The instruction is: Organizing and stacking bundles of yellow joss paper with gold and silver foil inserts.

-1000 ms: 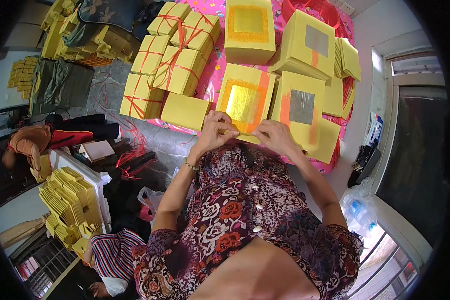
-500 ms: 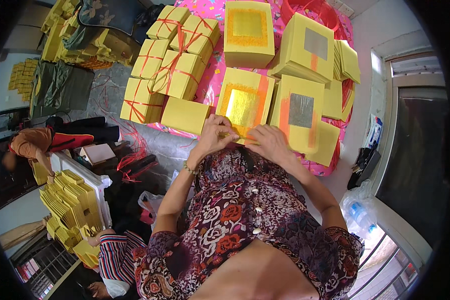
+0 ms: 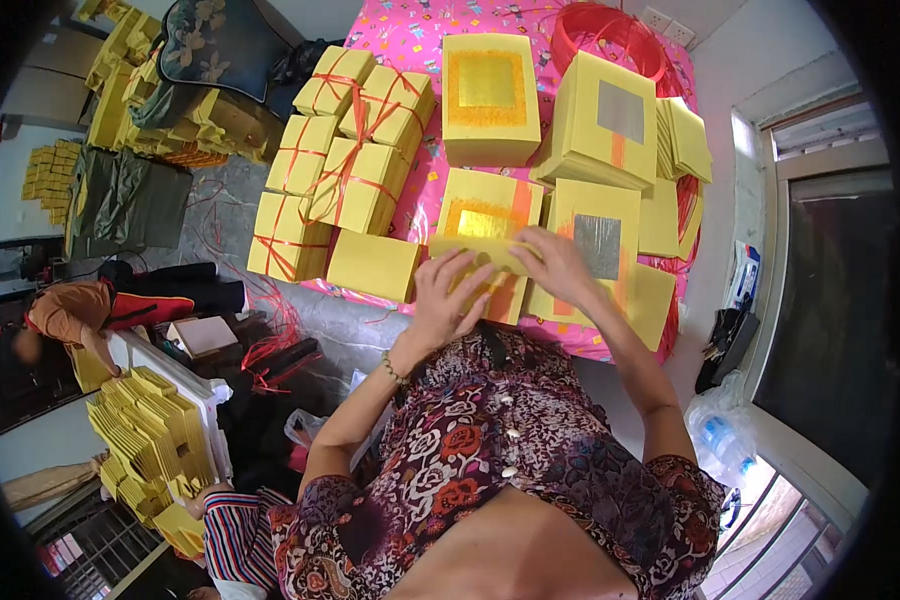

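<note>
My left hand [image 3: 448, 296] and my right hand [image 3: 558, 264] both grip a thin bundle of yellow paper sheets [image 3: 482, 254], held flat over the near edge of a pink patterned cloth [image 3: 420, 40]. Under the bundle lies a yellow stack with a gold foil square [image 3: 490, 212]. Right of it sits a yellow stack with a silver foil square [image 3: 600, 240]. A plain yellow stack [image 3: 374, 266] lies just left of my left hand.
Several yellow bundles tied with red string [image 3: 342, 150] fill the cloth's left side. Two taller stacks [image 3: 490, 96] [image 3: 610, 122] stand at the back, with a red string coil [image 3: 610, 30] behind. A seated person [image 3: 70, 312] is at the left. Loose yellow sheets [image 3: 146, 430] pile at lower left.
Both hands have lifted the yellow bundle slightly away from my body and spread apart along it; the right hand now lies over the silver-square stack's edge.
</note>
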Available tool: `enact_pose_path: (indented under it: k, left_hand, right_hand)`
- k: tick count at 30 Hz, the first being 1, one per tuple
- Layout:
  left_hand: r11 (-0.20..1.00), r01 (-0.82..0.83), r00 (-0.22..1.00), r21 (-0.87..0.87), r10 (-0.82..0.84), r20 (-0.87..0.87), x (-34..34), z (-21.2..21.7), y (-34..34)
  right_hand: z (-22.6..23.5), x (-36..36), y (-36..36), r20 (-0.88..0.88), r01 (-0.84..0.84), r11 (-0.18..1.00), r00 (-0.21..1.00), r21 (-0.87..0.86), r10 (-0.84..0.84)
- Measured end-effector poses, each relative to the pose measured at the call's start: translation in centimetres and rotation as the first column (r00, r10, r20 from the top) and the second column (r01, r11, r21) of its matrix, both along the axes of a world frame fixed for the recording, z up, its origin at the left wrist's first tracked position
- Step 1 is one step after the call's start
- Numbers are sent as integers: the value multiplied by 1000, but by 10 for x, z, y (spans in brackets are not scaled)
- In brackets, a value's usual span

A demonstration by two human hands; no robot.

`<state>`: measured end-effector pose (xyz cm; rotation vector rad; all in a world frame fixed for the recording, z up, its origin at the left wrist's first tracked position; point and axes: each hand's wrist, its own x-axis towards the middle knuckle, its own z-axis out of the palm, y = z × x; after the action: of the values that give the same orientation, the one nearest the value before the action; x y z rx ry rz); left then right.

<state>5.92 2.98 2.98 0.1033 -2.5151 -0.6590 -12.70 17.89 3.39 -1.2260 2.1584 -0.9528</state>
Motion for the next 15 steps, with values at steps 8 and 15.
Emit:
enact_pose_path:
  k: [8, 15]
  left_hand:
    - [995, 93, 962, -28, -82, 259, -48, -31, -6]
    - [994, 99, 932, -42, -78, 354, -67, -40, -13]
  right_hand:
    - [-19, -54, -34, -100, 131, 991, 986, -1, -130]
    - [-31, -61, -54, -336, 142, 990, 933, 5, -132]
